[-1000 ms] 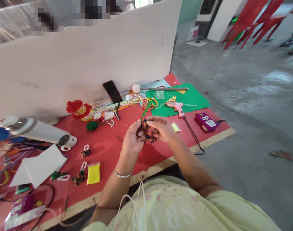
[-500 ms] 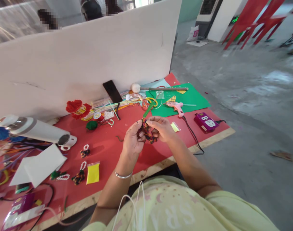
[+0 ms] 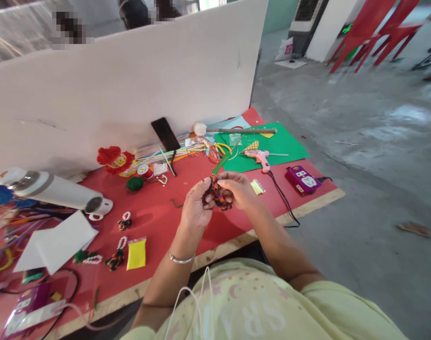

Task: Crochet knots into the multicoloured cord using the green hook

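Note:
My left hand and my right hand are close together over the red table covering, fingers closed on a dark multicoloured yarn piece with red and orange flecks. Its lower part hangs between my palms, and fingers hide some of it. From the top of the yarn piece a slim green tool with a thin end slants up and right. Its lower end is at my fingertips; I cannot tell which hand grips it. To the left lie small yarn pieces with white bead loops and a yellow packet.
A pink glue gun lies partly on the green sheet, its cord trailing near a purple power socket. At left are a white flask and white paper. A phone leans against the white partition.
The green tool has shifted slightly up and right at its upper end. My hands have barely moved and still hold the yarn piece.

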Tool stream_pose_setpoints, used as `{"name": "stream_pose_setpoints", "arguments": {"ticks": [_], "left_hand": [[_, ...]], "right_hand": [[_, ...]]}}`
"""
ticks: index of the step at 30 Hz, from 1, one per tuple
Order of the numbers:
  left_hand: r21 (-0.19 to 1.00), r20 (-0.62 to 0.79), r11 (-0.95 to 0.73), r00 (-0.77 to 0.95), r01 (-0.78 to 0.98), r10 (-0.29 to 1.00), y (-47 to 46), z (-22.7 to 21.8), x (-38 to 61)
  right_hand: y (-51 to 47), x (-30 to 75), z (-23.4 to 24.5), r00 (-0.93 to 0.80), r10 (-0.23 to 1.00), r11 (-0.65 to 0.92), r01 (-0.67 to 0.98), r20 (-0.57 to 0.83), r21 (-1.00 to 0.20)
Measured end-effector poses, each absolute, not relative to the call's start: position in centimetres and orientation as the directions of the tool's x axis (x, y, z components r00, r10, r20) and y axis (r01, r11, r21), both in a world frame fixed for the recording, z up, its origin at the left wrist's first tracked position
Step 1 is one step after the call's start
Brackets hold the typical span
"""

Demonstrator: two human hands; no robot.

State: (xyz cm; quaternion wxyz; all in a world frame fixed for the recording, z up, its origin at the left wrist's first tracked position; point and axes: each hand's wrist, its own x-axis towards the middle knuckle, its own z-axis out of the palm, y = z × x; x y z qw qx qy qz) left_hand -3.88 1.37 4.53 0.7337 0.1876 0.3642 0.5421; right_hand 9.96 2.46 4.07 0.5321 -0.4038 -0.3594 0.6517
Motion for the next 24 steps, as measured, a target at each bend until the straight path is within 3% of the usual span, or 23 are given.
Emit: {"name": "stream_pose_setpoints", "arguments": {"ticks": [24], "left_hand": [[0.739, -0.276, 0.248, 0.055, -0.627, 0.96, 0.66, 5.09, -2.98]], "right_hand": [[2.37, 10.46, 3.38, -0.087, 0.988, -0.15, -0.398, -0.125, -0.905]]}}
